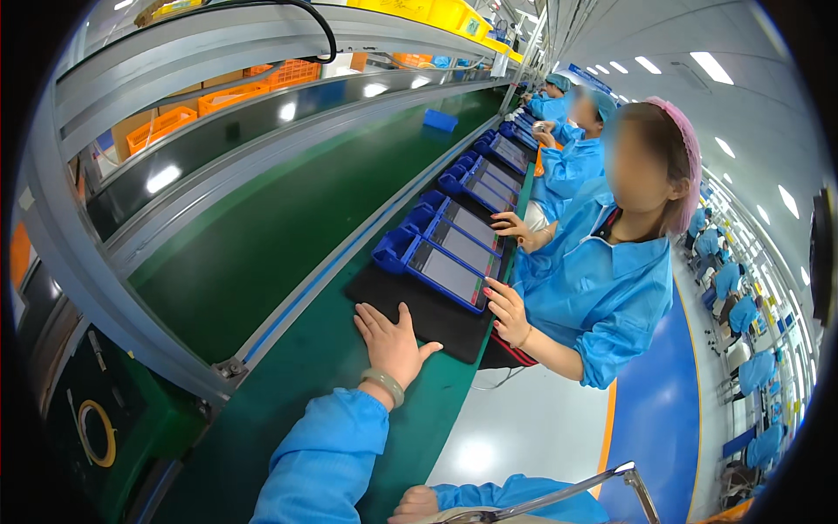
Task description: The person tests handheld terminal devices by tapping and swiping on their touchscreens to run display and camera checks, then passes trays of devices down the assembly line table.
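My left hand (390,347) lies palm down and open on the green bench, fingers spread, a pale bangle at its wrist. Its fingers reach the near edge of a black mat (371,290); nothing is held. Low in view, my right hand (415,505) has its fingers curled, and whatever may be inside is hidden. On the mat rests a blue-cased device with a screen (448,272), with another such device (476,249) beyond it. A co-worker's hand (508,313) touches the near device's lower edge; that person's other hand (515,229) is over the farther one.
More blue devices (491,185) line the bench, with co-workers seated along its right side. Left of it runs a green conveyor belt (288,231) carrying a blue bin (440,120). A metal frame post (83,236) stands near left. Below it is a yellow tape roll (96,433).
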Demonstrator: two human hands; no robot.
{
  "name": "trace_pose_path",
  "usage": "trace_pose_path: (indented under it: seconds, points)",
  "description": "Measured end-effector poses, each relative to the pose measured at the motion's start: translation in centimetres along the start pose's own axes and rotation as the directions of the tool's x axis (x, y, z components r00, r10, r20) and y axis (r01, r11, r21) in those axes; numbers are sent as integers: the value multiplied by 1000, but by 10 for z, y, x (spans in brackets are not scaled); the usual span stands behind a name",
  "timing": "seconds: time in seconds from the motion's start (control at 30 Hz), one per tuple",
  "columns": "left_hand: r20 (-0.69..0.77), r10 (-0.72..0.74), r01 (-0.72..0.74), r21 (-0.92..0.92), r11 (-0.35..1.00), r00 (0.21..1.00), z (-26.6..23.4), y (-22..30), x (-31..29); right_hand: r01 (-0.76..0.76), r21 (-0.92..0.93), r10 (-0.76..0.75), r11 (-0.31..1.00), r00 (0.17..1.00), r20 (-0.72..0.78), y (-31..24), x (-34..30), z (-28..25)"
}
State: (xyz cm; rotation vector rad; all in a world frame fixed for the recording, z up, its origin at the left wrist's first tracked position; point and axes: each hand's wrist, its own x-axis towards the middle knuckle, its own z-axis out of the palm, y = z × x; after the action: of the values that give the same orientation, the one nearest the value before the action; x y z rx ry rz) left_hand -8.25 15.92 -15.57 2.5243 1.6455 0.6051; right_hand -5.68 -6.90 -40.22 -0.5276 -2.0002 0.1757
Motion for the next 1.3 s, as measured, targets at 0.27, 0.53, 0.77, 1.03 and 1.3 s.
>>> trace_pose_path:
  seconds: [0.27,0.53,0.77,1.03,1.3]
  points:
    - [-37,-21,18,-87,996,999,-3,-10,-1,-88,-153,86,984,996,-14,-62,165,-60]
    - [15,167,-167,-46,985,986,-25,-27,-83,-184,-304,149,935,979,-136,-73,195,-61]
    - [62,78,-77,-30,997,995,-98,-88,-268,-823,383,692,419,563,452,-77,241,-54]
    - [-8,-37,37,-58,998,999,-138,-77,-411,-960,83,-92,266,60,994,-162,332,103]
    - [-312,-594,572,-169,803,742,-163,-56,-516,-978,-26,-204,-207,17,979,-350,312,271]
